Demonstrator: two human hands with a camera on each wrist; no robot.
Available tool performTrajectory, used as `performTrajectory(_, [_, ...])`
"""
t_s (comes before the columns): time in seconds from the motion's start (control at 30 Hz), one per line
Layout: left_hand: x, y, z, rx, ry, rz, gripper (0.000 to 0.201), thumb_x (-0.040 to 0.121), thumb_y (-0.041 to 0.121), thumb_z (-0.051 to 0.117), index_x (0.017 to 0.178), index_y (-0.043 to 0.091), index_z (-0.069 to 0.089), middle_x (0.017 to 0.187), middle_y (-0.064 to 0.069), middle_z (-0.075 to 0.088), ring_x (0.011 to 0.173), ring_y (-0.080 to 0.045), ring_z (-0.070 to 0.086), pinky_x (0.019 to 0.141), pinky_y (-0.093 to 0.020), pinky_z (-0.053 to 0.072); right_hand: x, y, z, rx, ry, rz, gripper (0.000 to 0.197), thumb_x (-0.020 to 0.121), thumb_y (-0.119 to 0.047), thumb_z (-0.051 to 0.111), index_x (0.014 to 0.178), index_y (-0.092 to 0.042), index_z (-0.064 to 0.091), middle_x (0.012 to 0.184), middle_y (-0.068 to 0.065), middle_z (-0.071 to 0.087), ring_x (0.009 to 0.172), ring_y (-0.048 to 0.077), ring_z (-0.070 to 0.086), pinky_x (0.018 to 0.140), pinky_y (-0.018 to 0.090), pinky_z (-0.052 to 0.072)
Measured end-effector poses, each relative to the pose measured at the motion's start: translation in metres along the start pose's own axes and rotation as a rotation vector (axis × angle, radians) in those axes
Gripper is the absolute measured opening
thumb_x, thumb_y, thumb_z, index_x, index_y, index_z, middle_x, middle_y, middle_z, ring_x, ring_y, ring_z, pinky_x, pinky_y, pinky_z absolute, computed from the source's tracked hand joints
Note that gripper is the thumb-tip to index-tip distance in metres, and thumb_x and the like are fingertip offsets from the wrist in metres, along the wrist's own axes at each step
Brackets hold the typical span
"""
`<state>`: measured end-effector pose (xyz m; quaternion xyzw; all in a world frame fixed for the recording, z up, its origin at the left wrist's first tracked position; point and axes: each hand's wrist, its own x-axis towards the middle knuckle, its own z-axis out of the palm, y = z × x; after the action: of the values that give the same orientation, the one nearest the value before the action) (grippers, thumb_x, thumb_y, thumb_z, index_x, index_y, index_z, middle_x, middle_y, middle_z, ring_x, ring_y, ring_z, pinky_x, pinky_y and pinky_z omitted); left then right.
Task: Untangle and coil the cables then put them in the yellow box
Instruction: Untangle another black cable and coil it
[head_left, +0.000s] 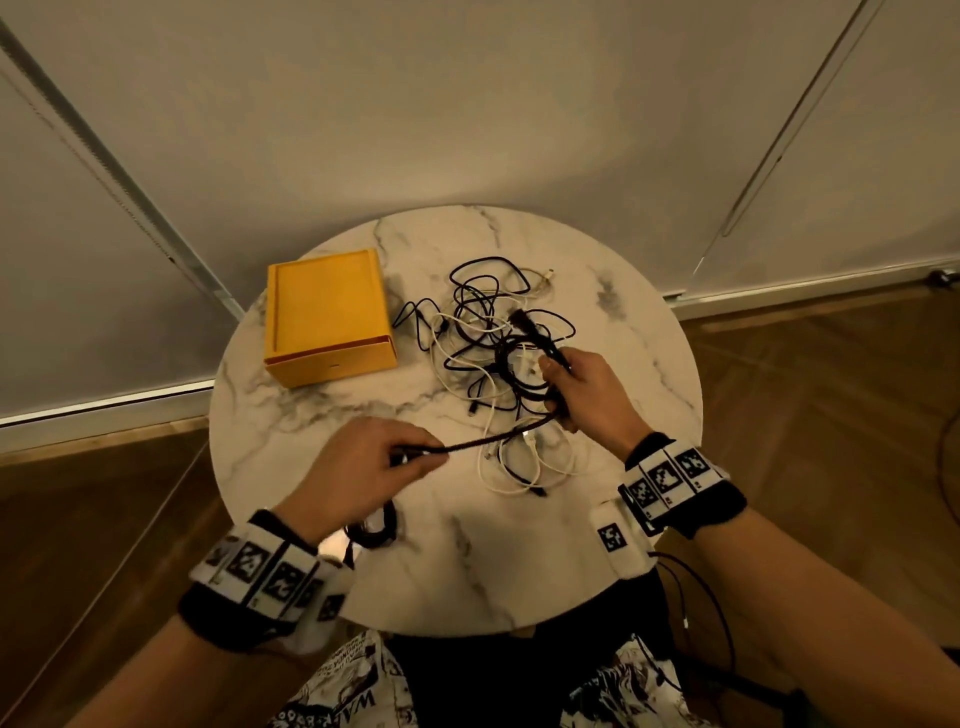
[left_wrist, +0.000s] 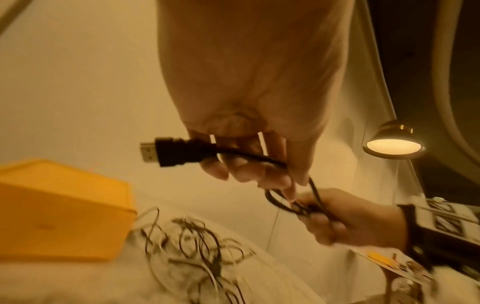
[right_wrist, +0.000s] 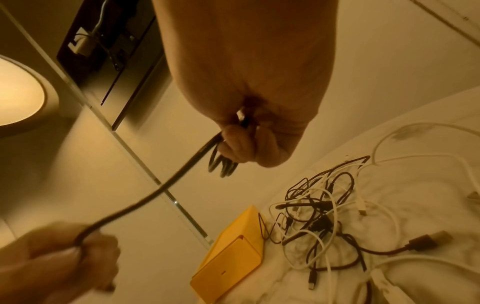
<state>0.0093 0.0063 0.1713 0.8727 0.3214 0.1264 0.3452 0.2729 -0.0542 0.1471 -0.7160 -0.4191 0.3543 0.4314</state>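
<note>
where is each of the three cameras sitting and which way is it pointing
Head: on the person's head, aimed forward and down at the round table; shows both forearms, left hand, right hand and the black cable between them.
Left wrist: looks along the left hand gripping the cable's plug; right hand beyond.
Right wrist: looks along the right hand holding coiled loops; left hand lower left.
Shared: all three show the yellow box and the cable pile.
</note>
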Motion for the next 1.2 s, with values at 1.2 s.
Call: performTrajectory(1.2, [0.048,-0.03,-0.048,-1.136,-0.684,-0.483,0.059,0.084,0.053,0.053,0.119,0.008,0.066,0.087,-0.015,0.056,0.066,-0.018,0.055,0.054,-0.026,0.045,-0.039,-0.041,0.036,0.041,-0.617,-0.158,0.024,0.103,-0.022,0.044,0.083,-0.027,0.058,0.065,0.001,0.05,0.045,0.006,0.044,0.042,0.018,0.037])
